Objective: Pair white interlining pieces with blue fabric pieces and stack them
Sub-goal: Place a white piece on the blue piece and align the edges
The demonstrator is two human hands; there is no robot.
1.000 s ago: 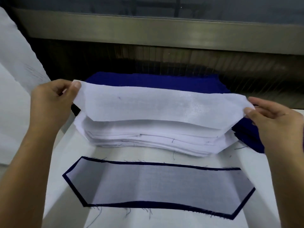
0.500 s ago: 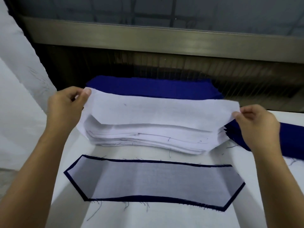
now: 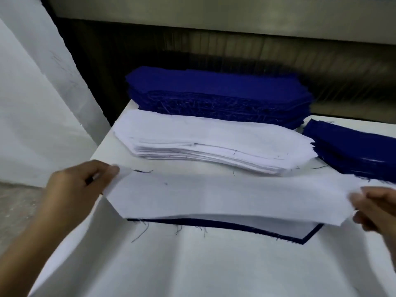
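Left grip and right grip each pinch one end of a white interlining piece, long axis left-right. Blue fabric piece lies on bench directly beneath, parallel, with its near edge showing. Both grips are equally near.

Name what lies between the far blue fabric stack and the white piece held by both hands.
In the head view, the stack of white interlining sits between the far blue stack and the held white piece.
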